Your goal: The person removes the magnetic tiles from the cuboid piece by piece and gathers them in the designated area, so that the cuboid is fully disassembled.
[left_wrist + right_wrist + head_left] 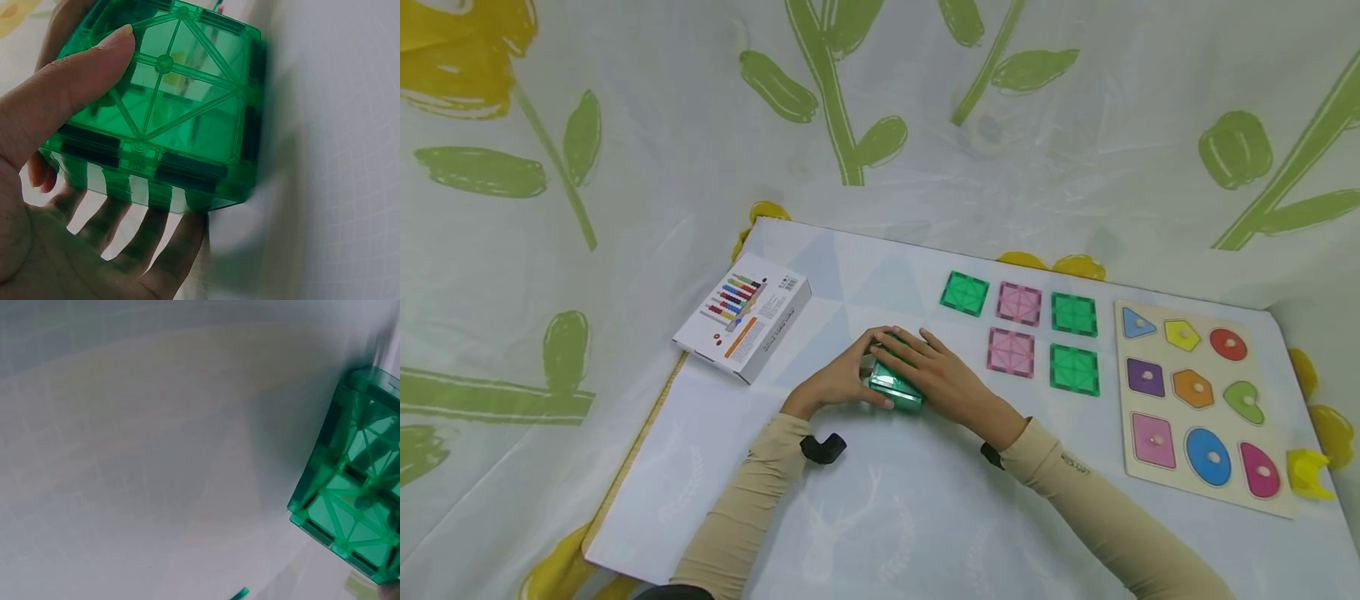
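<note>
A box-like structure of translucent green magnetic tiles (897, 385) stands on the table between both hands, also large in the left wrist view (194, 119). My left hand (841, 375) grips it, the thumb pressing one tile face and the fingers spread along another side. My right hand (951, 385) rests over its top and right side with fingers fairly straight; its thumb is hidden. In the right wrist view the green structure (350, 512) shows at the right edge, and hardly any of that hand is visible.
Loose green tiles (1074, 369) and pink tiles (1011, 352) lie beyond the right hand. A wooden shape puzzle board (1157, 389) is at the right, beside a yellow piece (1309, 473). A white printed box (745, 317) lies at the back left. Patterned cloth (925, 200) surrounds the table.
</note>
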Tool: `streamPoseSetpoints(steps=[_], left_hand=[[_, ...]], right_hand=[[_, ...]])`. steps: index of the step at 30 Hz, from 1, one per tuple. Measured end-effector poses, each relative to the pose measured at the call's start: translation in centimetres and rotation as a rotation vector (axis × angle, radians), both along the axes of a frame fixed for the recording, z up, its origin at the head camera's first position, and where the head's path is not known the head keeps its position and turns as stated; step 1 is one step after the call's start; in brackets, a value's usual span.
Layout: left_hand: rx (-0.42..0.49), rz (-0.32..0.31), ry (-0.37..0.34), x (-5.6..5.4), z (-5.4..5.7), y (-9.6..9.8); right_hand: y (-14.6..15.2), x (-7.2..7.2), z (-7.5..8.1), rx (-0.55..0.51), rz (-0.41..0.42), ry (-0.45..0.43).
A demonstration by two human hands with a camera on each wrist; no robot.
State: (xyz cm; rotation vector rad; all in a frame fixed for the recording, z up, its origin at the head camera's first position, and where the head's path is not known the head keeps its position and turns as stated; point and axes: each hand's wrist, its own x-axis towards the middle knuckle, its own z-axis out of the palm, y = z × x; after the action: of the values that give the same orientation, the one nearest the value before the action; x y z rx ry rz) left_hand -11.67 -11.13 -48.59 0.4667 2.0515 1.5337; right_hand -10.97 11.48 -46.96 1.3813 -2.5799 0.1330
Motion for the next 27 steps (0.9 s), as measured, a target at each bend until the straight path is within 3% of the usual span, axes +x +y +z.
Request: streamPoseSetpoints(steps=[12,27], left_hand=[[-0.01,0.007,-0.013,0.06,0.2,-0.01],[-0.005,0.001,-0.02,0.08,0.42,-0.12]], right_hand=[[0.03,0.03,-0.3,0.007,0.001,-0.007],[-0.02,-0.09,-0.22,-0.12,0.025,-0.092]])
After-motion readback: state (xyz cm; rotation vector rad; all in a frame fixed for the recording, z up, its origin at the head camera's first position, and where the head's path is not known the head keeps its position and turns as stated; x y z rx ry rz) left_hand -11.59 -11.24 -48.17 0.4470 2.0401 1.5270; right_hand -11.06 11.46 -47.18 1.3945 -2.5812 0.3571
